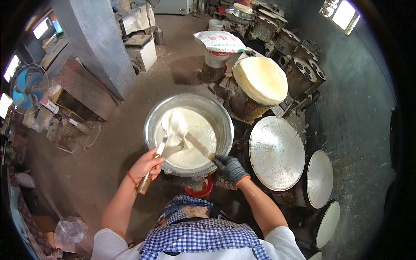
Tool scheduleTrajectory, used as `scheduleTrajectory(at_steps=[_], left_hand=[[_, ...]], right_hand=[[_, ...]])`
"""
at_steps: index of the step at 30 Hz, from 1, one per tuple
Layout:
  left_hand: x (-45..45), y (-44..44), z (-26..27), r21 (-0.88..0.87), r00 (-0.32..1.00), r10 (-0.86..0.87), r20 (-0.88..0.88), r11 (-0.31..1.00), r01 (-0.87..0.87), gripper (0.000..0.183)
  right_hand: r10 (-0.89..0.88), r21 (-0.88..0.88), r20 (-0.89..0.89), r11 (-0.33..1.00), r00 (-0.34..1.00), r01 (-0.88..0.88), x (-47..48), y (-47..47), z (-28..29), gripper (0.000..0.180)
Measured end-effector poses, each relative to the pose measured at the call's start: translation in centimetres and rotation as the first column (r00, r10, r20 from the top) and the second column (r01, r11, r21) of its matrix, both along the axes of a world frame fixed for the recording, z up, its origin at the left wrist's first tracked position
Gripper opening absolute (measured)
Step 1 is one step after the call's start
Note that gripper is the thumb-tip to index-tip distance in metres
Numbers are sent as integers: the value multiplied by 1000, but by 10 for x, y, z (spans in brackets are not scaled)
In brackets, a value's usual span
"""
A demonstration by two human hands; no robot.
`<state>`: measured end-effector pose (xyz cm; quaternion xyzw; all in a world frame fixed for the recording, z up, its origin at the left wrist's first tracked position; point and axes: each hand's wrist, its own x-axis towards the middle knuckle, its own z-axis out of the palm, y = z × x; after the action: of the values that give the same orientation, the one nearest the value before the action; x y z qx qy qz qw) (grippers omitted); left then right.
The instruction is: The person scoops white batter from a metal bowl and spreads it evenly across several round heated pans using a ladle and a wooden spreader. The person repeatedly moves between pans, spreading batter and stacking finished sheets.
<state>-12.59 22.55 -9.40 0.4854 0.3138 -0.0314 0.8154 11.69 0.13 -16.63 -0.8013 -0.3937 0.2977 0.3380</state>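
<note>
A wide metal basin (150, 130) holds pale, thick batter (198, 156) in front of me. My left hand (148, 167), bare with a red cord at the wrist, is closed round the wooden handle of a ladle or similar tool (160, 148); its far end is coated with batter. In a dark grey glove with an orange cuff, my right hand (232, 169) grips a flat scraper (198, 143) whose blade reaches over the batter. The two tools come together near a white mass of batter (175, 122). Whether they touch is unclear.
Round metal griddles (277, 152) line the right side. Beyond the basin, a stack of thin round flatbreads (261, 79) rests on a drum-like stand. A red bucket (200, 191) sits below the basin. A fan (29, 87) and a grey pillar (97, 48) stand left.
</note>
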Motion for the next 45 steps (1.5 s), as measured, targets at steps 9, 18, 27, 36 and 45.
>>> scheduleTrajectory(at_steps=[9,18,27,36,45], left_hand=[[-6,38,-210,-362,958,-162,-238,930,67,67],[-38,1,-11,-139,996,77,48,988,-70,49],[-25,-33,184,663,935,104,340,678,-317,58],[-5,-20,203,571,905,82,418,751,-332,53],[-17,-33,105,-201,948,145,285,976,-89,45]], right_hand=[[-22,-277,-19,961,1000,16,-12,1,-122,25],[109,-84,-131,989,985,-121,-26,12,4,34],[183,354,-473,935,862,-5,18,26,250,38],[168,492,-512,861,842,128,15,48,264,44],[-87,142,-683,958,725,249,4,10,112,43]])
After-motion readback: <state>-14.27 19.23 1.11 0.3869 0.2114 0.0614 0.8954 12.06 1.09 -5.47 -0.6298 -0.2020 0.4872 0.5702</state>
